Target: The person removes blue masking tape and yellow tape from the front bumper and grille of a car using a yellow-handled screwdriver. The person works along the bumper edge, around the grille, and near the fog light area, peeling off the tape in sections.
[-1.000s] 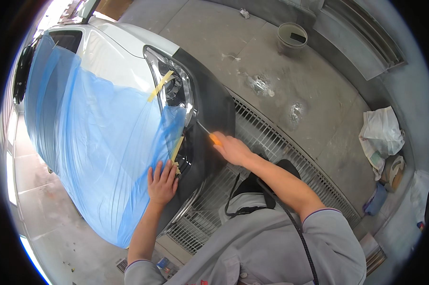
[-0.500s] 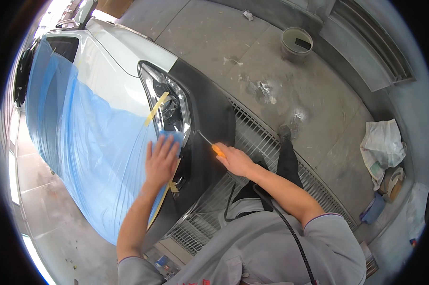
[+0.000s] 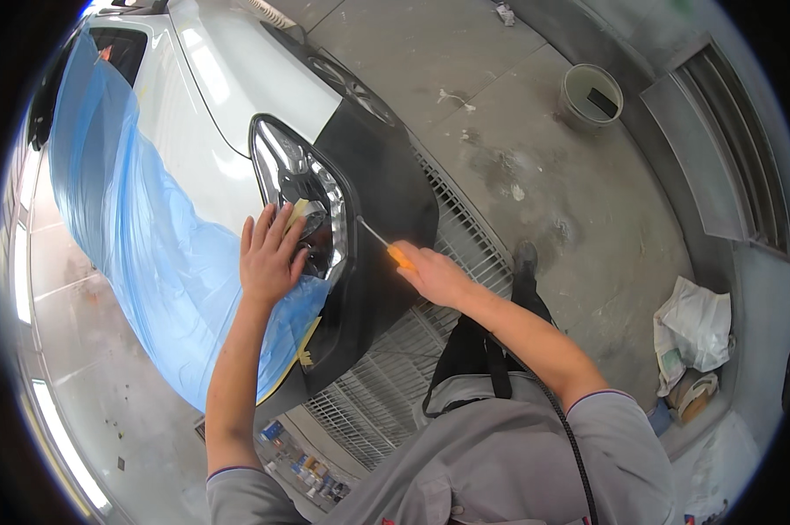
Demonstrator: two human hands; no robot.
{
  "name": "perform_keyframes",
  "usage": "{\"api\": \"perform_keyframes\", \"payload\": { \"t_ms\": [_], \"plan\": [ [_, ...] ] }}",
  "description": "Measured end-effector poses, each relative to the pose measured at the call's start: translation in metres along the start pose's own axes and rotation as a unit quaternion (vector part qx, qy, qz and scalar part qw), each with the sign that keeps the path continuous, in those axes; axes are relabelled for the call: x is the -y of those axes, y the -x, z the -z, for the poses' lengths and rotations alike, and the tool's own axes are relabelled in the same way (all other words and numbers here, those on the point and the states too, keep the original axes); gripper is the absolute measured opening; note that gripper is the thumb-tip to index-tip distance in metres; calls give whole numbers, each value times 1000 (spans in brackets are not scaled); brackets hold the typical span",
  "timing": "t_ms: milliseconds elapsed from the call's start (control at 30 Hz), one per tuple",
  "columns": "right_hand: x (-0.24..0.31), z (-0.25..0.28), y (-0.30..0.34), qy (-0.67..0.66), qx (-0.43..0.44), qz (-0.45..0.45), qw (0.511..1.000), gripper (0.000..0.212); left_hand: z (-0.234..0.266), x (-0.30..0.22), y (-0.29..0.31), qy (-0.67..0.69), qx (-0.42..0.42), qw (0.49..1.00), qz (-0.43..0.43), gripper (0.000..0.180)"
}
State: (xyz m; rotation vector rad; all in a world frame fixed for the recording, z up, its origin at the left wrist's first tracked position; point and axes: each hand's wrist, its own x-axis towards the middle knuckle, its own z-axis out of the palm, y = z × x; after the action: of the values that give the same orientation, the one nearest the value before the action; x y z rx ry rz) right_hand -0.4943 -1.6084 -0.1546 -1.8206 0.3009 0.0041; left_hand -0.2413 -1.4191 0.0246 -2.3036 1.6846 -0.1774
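Observation:
A white car's headlight [image 3: 332, 179] sits beside its dark grey bumper [image 3: 382, 166]. Orange at the handle, a screwdriver [image 3: 379, 236] is gripped in my right hand [image 3: 437, 276]. Its thin shaft points at the seam along the headlight's outer edge; whether the tip touches cannot be made out. My left hand [image 3: 270, 258] lies with fingers spread at the headlight's inner edge, fingertips at a strip of yellow masking tape [image 3: 305, 210]. Below that hand, blue masking film [image 3: 167, 271] drapes over the hood, its lower edge taped in yellow.
A floor grating [image 3: 469, 223] runs beside the bumper under my feet. A bucket [image 3: 591, 98] stands at the far right by the wall. White bags [image 3: 697, 324] lie to the right. Several small items [image 3: 312, 472] sit low at my left.
My left hand has moved up and left, from the film by the headlight to the tape strip. The film has slipped back, baring more hood. My right hand still holds the screwdriver at the headlight's edge.

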Motion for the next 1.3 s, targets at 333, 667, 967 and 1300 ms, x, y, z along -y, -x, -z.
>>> {"api": "perform_keyframes", "payload": {
  "t_ms": [333,667,967,1300],
  "plan": [
    [-12,52,-70,9,23,50,998,42,-1,1,-6,-5,13,1000,13,61],
    [-39,65,-104,55,28,105,993,54,-3,1,-5,-8,14,1000,15,58],
    [-60,65,-132,74,-4,179,981,58,-6,0,-5,-12,25,999,20,58],
    [-36,70,-157,42,6,165,985,59,-6,1,-5,-19,28,999,20,57]
  ]
}}
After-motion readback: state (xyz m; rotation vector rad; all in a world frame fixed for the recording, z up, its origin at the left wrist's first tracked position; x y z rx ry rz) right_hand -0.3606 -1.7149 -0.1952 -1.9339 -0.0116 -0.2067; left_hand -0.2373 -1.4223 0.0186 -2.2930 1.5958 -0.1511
